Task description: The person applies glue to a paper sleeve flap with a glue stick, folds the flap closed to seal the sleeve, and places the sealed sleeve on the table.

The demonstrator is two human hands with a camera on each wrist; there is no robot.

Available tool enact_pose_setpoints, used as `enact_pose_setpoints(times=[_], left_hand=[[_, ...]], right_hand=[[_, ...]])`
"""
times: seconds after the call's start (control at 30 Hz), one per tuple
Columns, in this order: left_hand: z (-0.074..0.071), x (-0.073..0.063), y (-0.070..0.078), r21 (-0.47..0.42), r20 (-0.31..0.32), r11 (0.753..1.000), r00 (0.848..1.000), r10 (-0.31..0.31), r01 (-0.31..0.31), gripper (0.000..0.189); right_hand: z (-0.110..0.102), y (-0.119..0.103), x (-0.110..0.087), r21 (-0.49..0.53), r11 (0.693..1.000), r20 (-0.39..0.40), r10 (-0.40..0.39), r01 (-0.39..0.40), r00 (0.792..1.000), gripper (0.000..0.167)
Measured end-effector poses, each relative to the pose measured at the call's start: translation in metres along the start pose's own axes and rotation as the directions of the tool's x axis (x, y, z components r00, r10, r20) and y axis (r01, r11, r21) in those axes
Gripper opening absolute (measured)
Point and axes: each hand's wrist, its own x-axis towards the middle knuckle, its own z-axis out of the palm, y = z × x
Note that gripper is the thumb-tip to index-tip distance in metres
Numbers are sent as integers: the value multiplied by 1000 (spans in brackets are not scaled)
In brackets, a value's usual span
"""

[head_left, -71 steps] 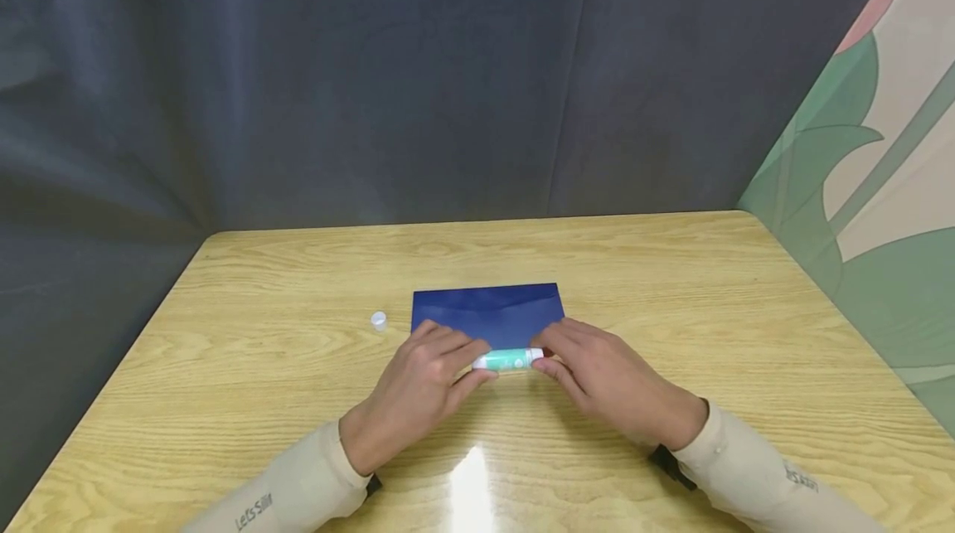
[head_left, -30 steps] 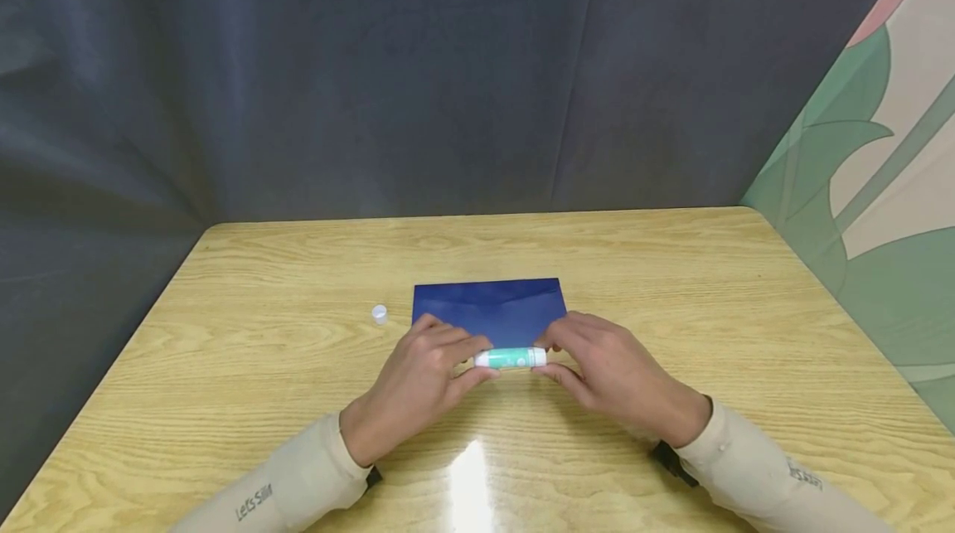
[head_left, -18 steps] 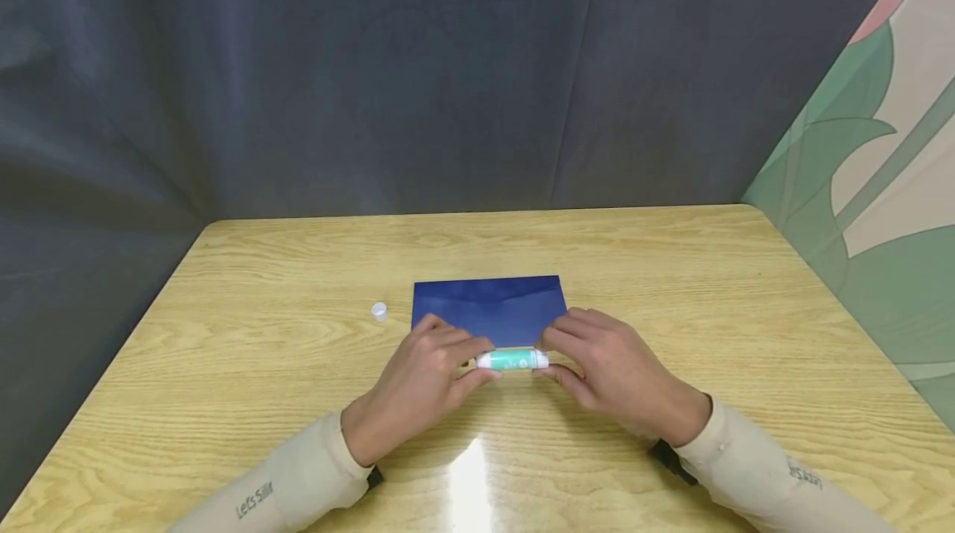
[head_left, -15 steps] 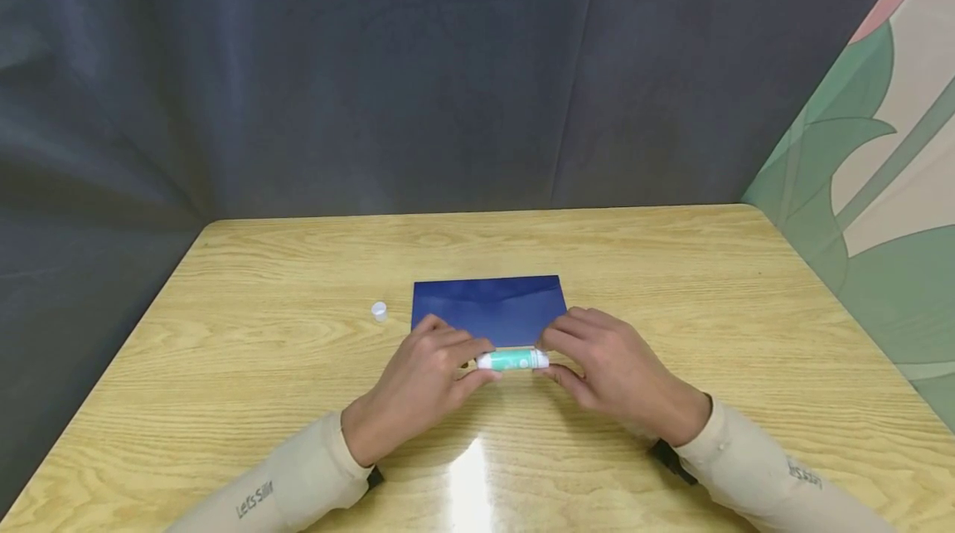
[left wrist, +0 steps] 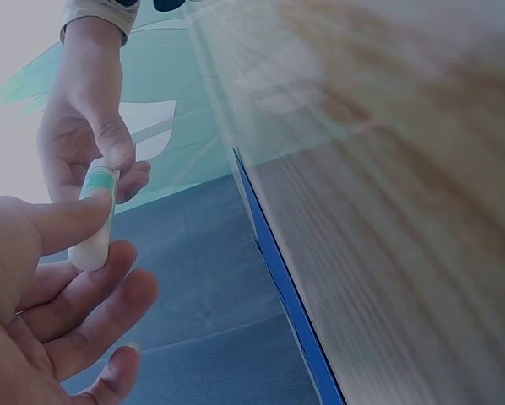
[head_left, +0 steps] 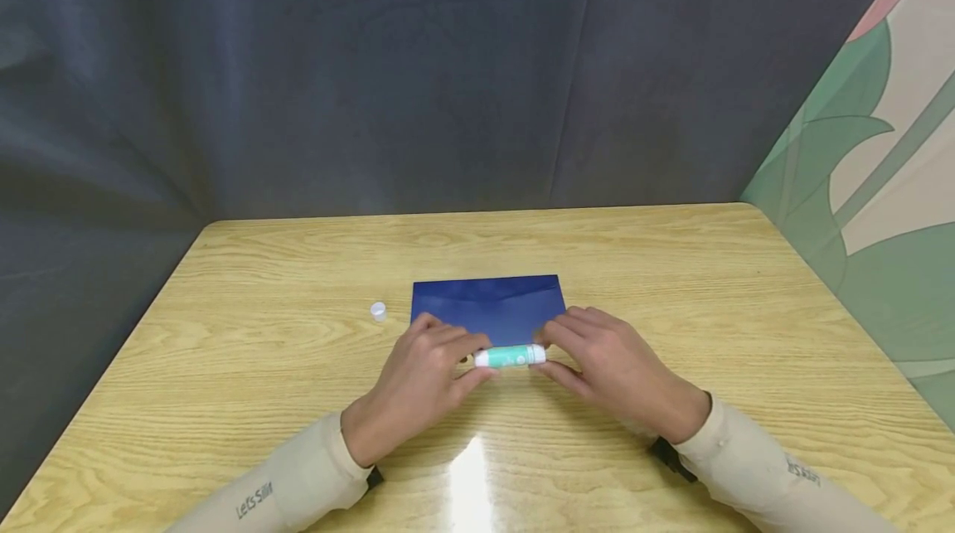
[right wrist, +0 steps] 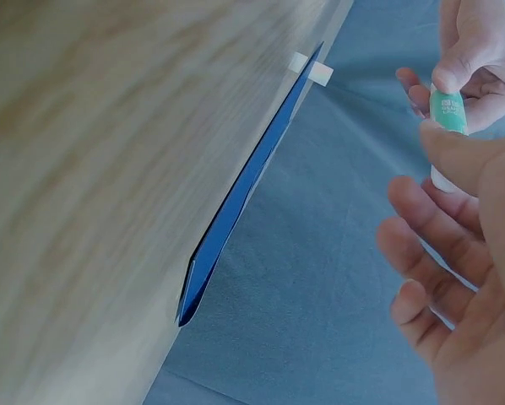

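A green-and-white glue stick (head_left: 511, 356) lies level in the air above the table, between both hands. My left hand (head_left: 421, 371) pinches its white left end between thumb and fingers. The right hand (head_left: 608, 363) pinches the other white end the same way. In the left wrist view, the thumb of the left hand (left wrist: 33, 278) lies along the glue stick (left wrist: 99, 202), with the other fingers loosely spread. Just beyond the hands, a blue envelope (head_left: 488, 309) lies flat, its near edge partly hidden. A small white cap (head_left: 378, 312) stands left of the envelope.
The wooden table (head_left: 261, 334) reaches back to a dark cloth curtain (head_left: 395, 85). On the right stands a wall panel (head_left: 880, 185) with a leaf and flower pattern. Bright glare (head_left: 470, 487) shows on the near tabletop.
Both hands keep hold of the glue stick. Its right end has tipped up slightly over the last half second, and the right fingers have shifted a little. Envelope and cap stay put.
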Motion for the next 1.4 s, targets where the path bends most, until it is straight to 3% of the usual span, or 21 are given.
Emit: enact_pose_setpoints(times=[0.53,1.07,1.4], left_hand=[[0,1,-1,14,-26,1000,1000,-13,13,22],[0,0,-2,32,-36,999,999,4,-3,23],[0,0,-2,9,-58,1000,998,9,-8,22]], right_hand=[[0,-1,0,55,998,7,-2,1,1000,27],[0,-3,0,93,995,5,44,-45,999,27],[1,-3,-1,66,996,73,53,-58,996,19]])
